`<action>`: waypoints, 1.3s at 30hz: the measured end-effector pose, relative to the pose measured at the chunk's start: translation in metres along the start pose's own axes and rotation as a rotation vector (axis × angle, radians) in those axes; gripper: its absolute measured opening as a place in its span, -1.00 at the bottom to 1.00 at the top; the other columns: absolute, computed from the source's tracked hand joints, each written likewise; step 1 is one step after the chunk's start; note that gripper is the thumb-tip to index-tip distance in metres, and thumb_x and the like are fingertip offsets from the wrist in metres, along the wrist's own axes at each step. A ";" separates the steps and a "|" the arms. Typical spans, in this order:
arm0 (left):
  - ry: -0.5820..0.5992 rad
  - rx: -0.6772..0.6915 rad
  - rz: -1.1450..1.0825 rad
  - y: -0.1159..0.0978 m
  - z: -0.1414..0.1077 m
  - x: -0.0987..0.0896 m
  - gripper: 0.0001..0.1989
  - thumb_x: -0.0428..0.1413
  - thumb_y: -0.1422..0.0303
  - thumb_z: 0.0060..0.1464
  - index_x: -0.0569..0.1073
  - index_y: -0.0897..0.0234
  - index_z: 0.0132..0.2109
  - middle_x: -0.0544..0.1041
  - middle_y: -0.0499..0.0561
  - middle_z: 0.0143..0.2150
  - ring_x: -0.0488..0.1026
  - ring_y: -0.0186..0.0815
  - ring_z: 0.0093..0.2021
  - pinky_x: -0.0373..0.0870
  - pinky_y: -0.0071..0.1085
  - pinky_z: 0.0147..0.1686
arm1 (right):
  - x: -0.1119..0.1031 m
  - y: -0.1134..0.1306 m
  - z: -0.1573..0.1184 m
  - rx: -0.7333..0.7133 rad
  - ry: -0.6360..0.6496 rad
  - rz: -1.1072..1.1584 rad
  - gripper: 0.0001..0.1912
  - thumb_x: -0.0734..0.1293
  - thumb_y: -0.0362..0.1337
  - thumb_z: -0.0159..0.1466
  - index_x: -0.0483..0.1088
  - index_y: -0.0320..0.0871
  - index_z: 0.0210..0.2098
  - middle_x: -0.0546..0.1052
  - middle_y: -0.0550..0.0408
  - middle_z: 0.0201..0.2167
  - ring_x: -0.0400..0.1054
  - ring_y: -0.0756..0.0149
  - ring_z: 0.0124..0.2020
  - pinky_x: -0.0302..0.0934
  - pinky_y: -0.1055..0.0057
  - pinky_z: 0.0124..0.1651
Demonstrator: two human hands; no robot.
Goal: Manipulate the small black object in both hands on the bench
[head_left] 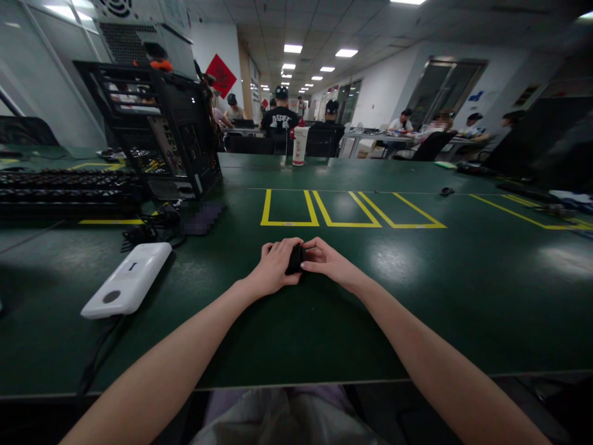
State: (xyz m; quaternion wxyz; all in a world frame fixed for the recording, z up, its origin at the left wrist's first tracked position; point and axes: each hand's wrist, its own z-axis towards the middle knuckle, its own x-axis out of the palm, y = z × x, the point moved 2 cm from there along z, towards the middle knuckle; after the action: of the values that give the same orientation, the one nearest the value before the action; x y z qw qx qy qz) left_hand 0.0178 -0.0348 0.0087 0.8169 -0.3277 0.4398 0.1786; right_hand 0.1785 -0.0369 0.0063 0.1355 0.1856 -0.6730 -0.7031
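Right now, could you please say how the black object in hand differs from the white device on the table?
The black object is gripped in the left hand, with the right hand beside it; no hand touches the white device. The black object is partly hidden, while the white device's top shows fully. The black object looks smaller than the white device.

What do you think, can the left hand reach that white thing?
Probably yes: only green tabletop shows between the left hand and the white device, though that hand holds a small black object and might need to let go first.
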 end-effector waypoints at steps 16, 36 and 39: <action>-0.010 -0.007 0.003 0.000 0.000 0.000 -0.40 0.11 0.35 -0.10 0.03 0.16 0.08 0.25 0.06 0.00 0.23 -0.13 -0.01 -0.01 -0.11 0.02 | 0.000 0.000 0.000 -0.009 -0.020 -0.024 -0.63 0.38 -0.32 0.03 0.23 -0.10 -0.19 0.39 0.09 -0.21 0.28 0.27 -0.11 0.18 0.21 -0.03; -0.013 -0.023 0.020 0.000 0.001 0.002 -0.38 0.13 0.36 -0.14 0.04 0.16 0.06 0.26 0.05 0.00 0.25 -0.12 -0.03 0.01 -0.12 0.00 | -0.001 0.000 -0.001 -0.026 -0.007 -0.027 -0.62 0.38 -0.30 0.03 0.20 -0.07 -0.18 0.40 0.11 -0.23 0.32 0.30 -0.14 0.18 0.18 -0.01; -0.018 -0.017 0.014 0.000 0.000 0.001 -0.39 0.12 0.36 -0.12 0.03 0.15 0.07 0.26 0.04 0.00 0.25 -0.13 -0.03 0.00 -0.12 0.00 | 0.002 0.001 -0.001 -0.017 -0.061 -0.006 -0.74 0.32 -0.23 0.10 0.22 -0.08 -0.23 0.40 0.11 -0.28 0.32 0.30 -0.18 0.22 0.18 -0.07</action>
State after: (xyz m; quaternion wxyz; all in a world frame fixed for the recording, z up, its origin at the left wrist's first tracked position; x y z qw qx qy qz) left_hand 0.0189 -0.0346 0.0076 0.8168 -0.3297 0.4332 0.1911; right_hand 0.1773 -0.0384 0.0071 0.1142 0.1649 -0.6703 -0.7145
